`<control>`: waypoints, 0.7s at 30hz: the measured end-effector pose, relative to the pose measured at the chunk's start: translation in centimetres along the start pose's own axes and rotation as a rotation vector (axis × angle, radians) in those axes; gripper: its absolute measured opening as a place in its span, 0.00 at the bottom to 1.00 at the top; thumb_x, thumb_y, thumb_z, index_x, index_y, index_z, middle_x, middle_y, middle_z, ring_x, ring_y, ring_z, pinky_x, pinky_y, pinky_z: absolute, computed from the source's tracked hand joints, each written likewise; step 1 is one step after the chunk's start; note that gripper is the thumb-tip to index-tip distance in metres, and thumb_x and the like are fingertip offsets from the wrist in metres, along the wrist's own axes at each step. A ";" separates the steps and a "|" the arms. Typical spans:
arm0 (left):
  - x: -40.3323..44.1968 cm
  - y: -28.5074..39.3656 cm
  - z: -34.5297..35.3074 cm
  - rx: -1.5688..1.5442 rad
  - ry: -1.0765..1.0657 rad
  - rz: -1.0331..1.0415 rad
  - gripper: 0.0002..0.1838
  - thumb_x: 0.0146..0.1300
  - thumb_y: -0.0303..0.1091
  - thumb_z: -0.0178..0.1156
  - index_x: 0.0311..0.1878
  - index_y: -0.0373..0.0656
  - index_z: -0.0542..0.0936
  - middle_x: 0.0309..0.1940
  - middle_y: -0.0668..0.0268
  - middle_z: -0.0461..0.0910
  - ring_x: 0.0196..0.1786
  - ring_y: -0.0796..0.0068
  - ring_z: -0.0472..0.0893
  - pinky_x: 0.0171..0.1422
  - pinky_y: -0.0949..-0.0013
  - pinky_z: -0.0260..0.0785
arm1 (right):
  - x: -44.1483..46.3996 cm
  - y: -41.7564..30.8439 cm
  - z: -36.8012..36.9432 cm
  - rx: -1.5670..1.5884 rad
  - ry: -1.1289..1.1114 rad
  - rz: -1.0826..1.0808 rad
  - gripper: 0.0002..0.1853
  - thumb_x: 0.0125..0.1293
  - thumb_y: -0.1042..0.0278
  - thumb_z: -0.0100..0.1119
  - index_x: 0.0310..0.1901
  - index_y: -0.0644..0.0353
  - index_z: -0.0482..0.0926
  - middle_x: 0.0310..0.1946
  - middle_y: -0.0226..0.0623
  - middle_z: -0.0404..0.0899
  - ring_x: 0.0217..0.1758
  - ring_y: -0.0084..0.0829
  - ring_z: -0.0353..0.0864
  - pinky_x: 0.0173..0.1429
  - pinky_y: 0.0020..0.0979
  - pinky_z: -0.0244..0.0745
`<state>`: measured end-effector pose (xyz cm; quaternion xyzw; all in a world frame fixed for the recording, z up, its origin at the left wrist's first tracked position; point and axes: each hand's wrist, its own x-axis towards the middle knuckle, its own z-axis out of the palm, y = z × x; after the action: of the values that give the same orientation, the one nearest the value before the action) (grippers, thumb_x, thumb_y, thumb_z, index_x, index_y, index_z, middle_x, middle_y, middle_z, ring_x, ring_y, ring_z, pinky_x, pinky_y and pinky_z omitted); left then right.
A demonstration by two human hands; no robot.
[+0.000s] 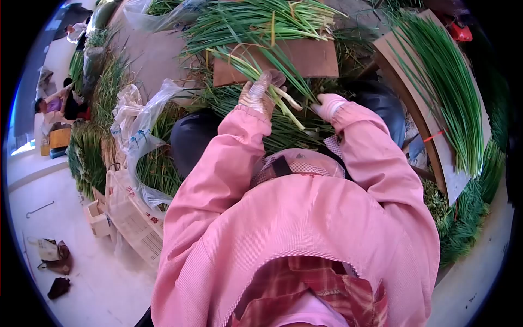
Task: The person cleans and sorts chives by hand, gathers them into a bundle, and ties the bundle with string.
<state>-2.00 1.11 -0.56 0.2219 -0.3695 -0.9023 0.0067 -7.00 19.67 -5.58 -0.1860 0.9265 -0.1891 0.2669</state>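
My left hand [257,96], in a thin pale glove, is wrapped round a small bunch of green stalks [283,102] whose whitish ends point down and right. To its right my right hand [329,106] is closed, with the ends of some long green leaves [297,82] at its fingertips. Both hands are over my lap, just below a brown board [305,59]. On that board lies a large pile of green stalks [261,22], with pale ends to the right. More loose greens [283,133] lie beneath my hands.
At right, a slanted board [406,82] bears a long bundle of greens [447,92], with a red tie at its edge. Plastic sheeting [143,117] and a white crate [131,210] are at left. Other people [57,104] sit at the far left.
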 end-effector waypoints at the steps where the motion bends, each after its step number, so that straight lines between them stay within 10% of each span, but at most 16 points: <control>1: 0.0 0.8 -0.2 0.023 -0.094 0.017 0.16 0.49 0.37 0.62 0.39 0.38 0.74 0.39 0.60 0.76 0.44 0.64 0.74 0.49 0.60 0.66 | -0.4 0.0 -1.0 -0.093 -0.071 0.032 0.14 0.58 0.59 0.47 0.36 0.63 0.74 0.31 0.51 0.75 0.37 0.50 0.73 0.40 0.39 0.69; 4: 1.7 0.5 -1.0 0.051 -0.134 -0.033 0.16 0.53 0.36 0.59 0.42 0.36 0.73 0.40 0.57 0.75 0.45 0.62 0.73 0.51 0.59 0.65 | -0.2 1.8 -2.3 0.335 0.210 -0.159 0.18 0.59 0.55 0.49 0.41 0.63 0.73 0.31 0.40 0.77 0.33 0.33 0.76 0.39 0.29 0.70; 7: 3.2 -2.9 -1.8 -0.076 -0.265 -0.268 0.18 0.57 0.40 0.54 0.45 0.35 0.72 0.40 0.56 0.74 0.46 0.59 0.72 0.55 0.57 0.61 | -3.6 -2.8 -5.4 1.219 -0.317 0.043 0.18 0.58 0.51 0.51 0.40 0.57 0.73 0.23 0.29 0.73 0.25 0.22 0.72 0.27 0.25 0.68; 10: 2.5 -5.0 -1.3 -0.021 -0.225 -0.263 0.21 0.58 0.43 0.53 0.48 0.37 0.70 0.40 0.56 0.74 0.46 0.59 0.71 0.54 0.56 0.61 | -4.3 -4.9 -3.0 1.152 -0.345 0.100 0.14 0.59 0.55 0.53 0.40 0.55 0.73 0.23 0.27 0.73 0.24 0.20 0.71 0.22 0.24 0.66; 13: 1.7 -6.1 -2.7 -0.048 -0.129 -0.348 0.22 0.58 0.46 0.51 0.50 0.39 0.69 0.40 0.57 0.74 0.47 0.59 0.70 0.54 0.56 0.60 | -1.6 -2.4 2.5 0.582 0.254 -0.348 0.08 0.59 0.69 0.50 0.40 0.60 0.73 0.24 0.33 0.74 0.24 0.29 0.68 0.30 0.29 0.66; 15: 1.1 -6.6 -5.5 0.220 0.150 -0.560 0.18 0.58 0.41 0.54 0.47 0.40 0.69 0.35 0.59 0.75 0.38 0.64 0.74 0.46 0.61 0.66 | -0.5 -1.5 3.9 0.256 0.065 -0.243 0.09 0.58 0.69 0.51 0.40 0.56 0.73 0.27 0.45 0.74 0.29 0.40 0.72 0.36 0.33 0.68; 18: -4.3 -5.3 -4.1 0.514 0.169 -0.112 0.10 0.53 0.29 0.58 0.39 0.40 0.73 0.25 0.67 0.75 0.23 0.78 0.74 0.27 0.76 0.68 | -2.8 -2.4 1.5 -0.263 -0.305 -0.276 0.11 0.54 0.61 0.53 0.39 0.53 0.74 0.30 0.45 0.75 0.35 0.44 0.75 0.38 0.36 0.70; 21: -4.7 -4.0 -2.4 0.626 0.034 0.155 0.09 0.52 0.24 0.59 0.38 0.40 0.74 0.27 0.69 0.75 0.27 0.83 0.73 0.31 0.80 0.67 | -3.8 -2.8 -2.7 -0.322 -0.315 -0.255 0.18 0.51 0.52 0.55 0.40 0.55 0.74 0.30 0.46 0.75 0.35 0.45 0.75 0.40 0.40 0.71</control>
<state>3.80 3.28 -2.93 0.1995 -0.6448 -0.7377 0.0128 -4.89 19.65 -0.59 -0.3685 0.8607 -0.0399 0.3490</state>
